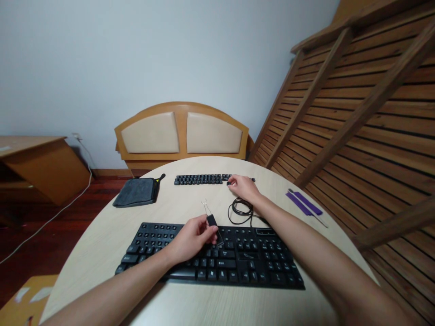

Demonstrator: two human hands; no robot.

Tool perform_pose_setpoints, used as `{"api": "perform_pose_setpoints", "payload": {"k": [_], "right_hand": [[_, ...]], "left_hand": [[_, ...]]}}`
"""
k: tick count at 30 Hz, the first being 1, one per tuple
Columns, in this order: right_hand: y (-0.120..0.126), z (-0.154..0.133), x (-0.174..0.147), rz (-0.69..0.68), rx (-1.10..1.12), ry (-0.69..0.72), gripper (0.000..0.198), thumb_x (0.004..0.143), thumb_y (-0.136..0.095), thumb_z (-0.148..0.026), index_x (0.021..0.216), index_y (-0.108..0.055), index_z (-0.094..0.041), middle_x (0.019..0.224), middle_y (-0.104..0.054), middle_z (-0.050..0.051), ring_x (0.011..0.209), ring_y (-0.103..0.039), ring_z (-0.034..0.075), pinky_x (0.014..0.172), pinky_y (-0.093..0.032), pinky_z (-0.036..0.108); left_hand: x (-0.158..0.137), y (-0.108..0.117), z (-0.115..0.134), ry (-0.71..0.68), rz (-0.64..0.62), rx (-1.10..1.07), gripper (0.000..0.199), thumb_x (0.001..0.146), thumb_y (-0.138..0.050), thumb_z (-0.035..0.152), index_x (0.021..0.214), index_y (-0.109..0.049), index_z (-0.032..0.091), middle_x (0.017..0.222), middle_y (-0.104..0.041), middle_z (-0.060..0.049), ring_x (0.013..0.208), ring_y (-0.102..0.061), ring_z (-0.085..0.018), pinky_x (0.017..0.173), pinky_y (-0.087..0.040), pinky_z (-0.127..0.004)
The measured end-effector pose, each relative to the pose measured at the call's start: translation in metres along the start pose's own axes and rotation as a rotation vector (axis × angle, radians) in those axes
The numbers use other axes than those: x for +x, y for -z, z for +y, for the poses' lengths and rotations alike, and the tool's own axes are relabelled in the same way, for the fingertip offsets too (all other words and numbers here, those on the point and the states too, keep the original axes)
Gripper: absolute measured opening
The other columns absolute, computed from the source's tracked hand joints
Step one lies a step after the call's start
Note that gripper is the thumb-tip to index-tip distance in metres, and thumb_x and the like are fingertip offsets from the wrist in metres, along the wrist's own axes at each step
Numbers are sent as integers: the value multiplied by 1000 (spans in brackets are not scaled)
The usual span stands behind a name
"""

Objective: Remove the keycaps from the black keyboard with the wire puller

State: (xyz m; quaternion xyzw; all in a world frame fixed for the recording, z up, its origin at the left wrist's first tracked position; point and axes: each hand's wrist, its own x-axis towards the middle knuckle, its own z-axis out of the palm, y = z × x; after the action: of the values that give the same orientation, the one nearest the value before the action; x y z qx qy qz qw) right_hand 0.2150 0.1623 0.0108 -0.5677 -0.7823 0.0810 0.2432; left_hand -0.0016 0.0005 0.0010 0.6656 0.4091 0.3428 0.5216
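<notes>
My left hand (pixel 194 236) is closed around a keycap puller (pixel 212 220) with a black handle, its two thin wires pointing away from me. This hand is above the middle of a black keyboard (pixel 272 278), where several upper-left positions lack their caps. Farther off, my right hand (pixel 243 186) pinches a small black keycap (pixel 229 183) at the table surface. Just left of its fingertips lie neat rows of loose black keycaps (pixel 199 179). Part of that arrangement is hidden behind the right hand.
A coiled black cable (pixel 239 211) lies behind the keyboard, under the right forearm. On the round table (pixel 159 308), a dark grey cloth (pixel 136 192) is at the left and a purple-and-metal item (pixel 304 203) at the right. A slatted wooden frame (pixel 360 136) leans beside the table.
</notes>
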Motion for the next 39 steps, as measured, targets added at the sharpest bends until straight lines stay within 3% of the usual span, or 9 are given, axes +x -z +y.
{"api": "perform_pose_setpoints", "payload": {"k": [10,28,33,36,39], "right_hand": [[-19,1,23,-59,-217,-38,22,86,-59,-26,107,-69,-25,99,-73,5,94,-65,21,80,-45,28],[-29,-5,22,-33,-223,-48,28,90,-53,-21,114,-67,-25,106,-73,5,97,-65,22,80,-46,29],[-15,-7,20,-48,-191,-40,32,84,-61,-21,115,-65,-23,103,-73,6,96,-66,22,77,-46,28],[7,-12,9,-59,-153,-16,35,80,-66,-23,115,-65,-21,105,-72,6,95,-65,22,77,-46,27],[34,-19,-18,-74,-87,62,27,87,-61,-29,112,-65,-20,103,-72,6,92,-65,20,76,-46,26]], "left_hand": [[-1,-1,2,7,3,30,24,92,-53,39,79,-54,18,69,-64,-2,64,-57,-15,63,-43,-29],[-2,0,1,13,-2,29,22,92,-54,35,80,-55,17,71,-64,-2,66,-58,-15,65,-43,-29],[-2,1,-1,-19,-6,45,24,93,-54,37,81,-58,16,73,-65,-2,67,-59,-15,66,-44,-28],[-3,2,-1,-30,-7,94,26,93,-54,38,81,-59,16,73,-66,-3,69,-60,-16,66,-45,-28],[-4,2,3,-42,8,180,26,93,-54,38,82,-61,15,73,-68,-3,70,-62,-17,65,-45,-28]]}}
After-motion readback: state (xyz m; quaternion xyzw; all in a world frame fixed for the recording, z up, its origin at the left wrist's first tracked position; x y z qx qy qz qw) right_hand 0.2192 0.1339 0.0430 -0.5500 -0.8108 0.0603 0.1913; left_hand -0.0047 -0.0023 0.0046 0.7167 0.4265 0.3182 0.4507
